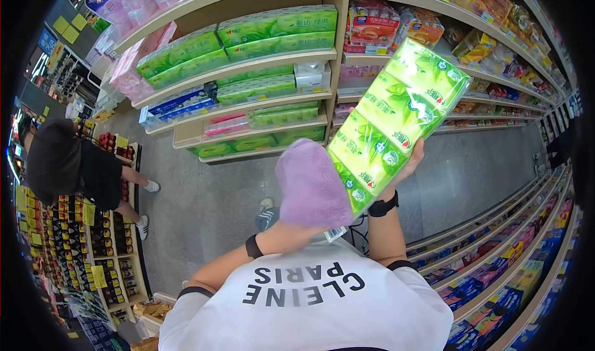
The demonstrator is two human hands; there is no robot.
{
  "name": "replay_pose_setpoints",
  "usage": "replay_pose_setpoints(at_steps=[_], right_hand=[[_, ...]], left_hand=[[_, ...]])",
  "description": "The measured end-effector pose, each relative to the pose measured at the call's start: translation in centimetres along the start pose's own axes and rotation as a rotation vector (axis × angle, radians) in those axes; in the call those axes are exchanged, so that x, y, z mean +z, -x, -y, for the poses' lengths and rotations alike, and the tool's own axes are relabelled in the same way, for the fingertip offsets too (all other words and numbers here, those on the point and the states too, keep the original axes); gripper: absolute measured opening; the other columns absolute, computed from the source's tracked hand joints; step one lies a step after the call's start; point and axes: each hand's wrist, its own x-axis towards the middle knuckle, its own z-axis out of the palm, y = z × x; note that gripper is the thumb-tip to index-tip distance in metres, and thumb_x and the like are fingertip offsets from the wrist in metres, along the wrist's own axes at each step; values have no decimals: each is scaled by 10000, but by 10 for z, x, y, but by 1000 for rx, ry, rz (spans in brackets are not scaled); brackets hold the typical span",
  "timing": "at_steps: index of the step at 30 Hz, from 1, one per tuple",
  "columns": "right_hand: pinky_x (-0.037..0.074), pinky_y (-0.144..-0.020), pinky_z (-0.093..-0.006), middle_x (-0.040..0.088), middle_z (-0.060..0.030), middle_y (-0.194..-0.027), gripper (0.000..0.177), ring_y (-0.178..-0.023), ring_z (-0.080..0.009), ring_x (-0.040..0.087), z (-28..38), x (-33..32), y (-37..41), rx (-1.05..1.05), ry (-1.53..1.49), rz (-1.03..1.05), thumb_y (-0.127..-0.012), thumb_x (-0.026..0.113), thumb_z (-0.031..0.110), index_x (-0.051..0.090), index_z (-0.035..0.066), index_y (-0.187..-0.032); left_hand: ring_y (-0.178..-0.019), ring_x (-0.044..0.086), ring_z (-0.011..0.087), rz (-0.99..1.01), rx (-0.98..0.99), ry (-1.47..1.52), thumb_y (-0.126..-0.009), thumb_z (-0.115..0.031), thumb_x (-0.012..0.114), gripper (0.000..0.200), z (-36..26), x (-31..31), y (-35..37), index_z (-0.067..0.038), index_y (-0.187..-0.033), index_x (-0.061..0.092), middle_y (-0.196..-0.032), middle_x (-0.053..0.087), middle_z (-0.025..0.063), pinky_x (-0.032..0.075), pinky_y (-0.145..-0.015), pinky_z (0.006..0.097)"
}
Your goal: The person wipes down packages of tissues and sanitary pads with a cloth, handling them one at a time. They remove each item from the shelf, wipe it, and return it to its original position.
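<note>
A long shrink-wrapped pack of green tissues is held up at a slant in front of my chest. My right hand grips its right side, with fingers curled around the edge. A purple cloth lies over my left hand, which holds it against the lower left end of the pack. The cloth hides most of the left fingers. A white barcode label shows below the pack's bottom end.
Shelves ahead carry green tissue packs and blue packs. Bread shelves stand at the right, with more packaged goods at lower right. A person in dark clothes stands at the left beside a display rack.
</note>
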Motion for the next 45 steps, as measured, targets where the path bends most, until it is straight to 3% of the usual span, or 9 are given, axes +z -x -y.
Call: replay_pose_setpoints(at_steps=[5, 14, 18, 19, 28, 34, 36, 41, 45], right_hand=[[366, -1046, -455, 359, -222, -1422, 895, -1296, -370, 396, -16, -13, 23, 119, 257, -94, -805, 544, 555, 235, 10, -1444], [294, -1054, -358, 449, -167, -1297, 858, -1202, -276, 446, -60, -40, 65, 189, 1050, 262, -719, 689, 476, 395, -2, -1368], [362, -1030, -362, 479, -164, -1314, 730, -1179, -286, 490, -62, -46, 75, 131, 703, -244, -826, 609, 433, 387, 3, -1372], [382, -1033, -406, 476, -178, -1339, 679, -1213, -295, 481, -38, -49, 68, 186, -15, -27, -874, 565, 382, 351, -4, -1389], [295, -1074, -542, 208, -310, -1464, 925, -1324, -451, 290, 9, -22, 25, -257, 128, -220, -861, 408, 663, 119, 37, -1478], [278, -1086, -542, 206, -304, -1468, 916, -1330, -451, 283, 15, -16, 9, -380, 61, 21, -864, 383, 672, 123, 45, -1480], [317, -1077, -505, 273, -231, -1470, 863, -1323, -362, 348, 20, -23, 7, -348, 63, 164, -881, 425, 616, 180, 35, -1471], [398, -987, -466, 362, -229, -1392, 864, -1235, -338, 431, -11, -39, 11, -484, 1249, -408, -808, 558, 563, 296, 21, -1428], [278, -984, -599, 231, -298, -1405, 976, -1253, -486, 289, -87, -17, -27, -408, 1938, 208, -638, 697, 647, 319, 270, -1455]], left_hand=[[-1042, 563, 300, -80, -16, -20, -882, -66, 563, 296, 4, -9, -24, -100, -1173, 609, -1137, 596, 141, 447, -896, 357], [-1075, 528, 412, -532, 188, -216, -704, -14, 643, 512, -13, -98, -87, -8, -1208, 551, -1128, 559, 197, 417, -942, 476], [-1225, 330, 512, -375, 146, -326, -676, -2, 614, 619, 21, -26, -76, -47, -1282, 501, -1280, 405, 215, 320, -1005, 618], [-1222, 335, 509, -351, 142, -285, -677, -1, 613, 618, 28, -3, -67, -50, -1283, 503, -1267, 423, 205, 327, -1003, 602], [-1145, 514, 337, 275, -82, 110, -715, 81, 566, 642, 24, 30, -5, -145, -1314, 520, -1250, 526, 177, 398, -967, 403], [-1119, 535, 356, 118, -219, 127, -699, 146, 506, 707, 65, 33, 1, -116, -1354, 464, -1236, 551, 170, 425, -959, 380], [-1082, 542, 325, -208, -331, 175, -662, 153, 448, 705, 83, 33, 0, -80, -1326, 477, -1189, 556, 168, 432, -938, 377], [-1134, 515, 246, -581, -660, 681, -600, 153, 366, 820, 122, -13, 14, -77, -1385, 412, -1204, 541, 144, 398, -982, 346], [-1197, 480, 231, -524, -577, 880, -798, -92, 454, 633, 120, -69, 0, -25, -1417, 342, -1292, 497, 144, 345, -1045, 337]])
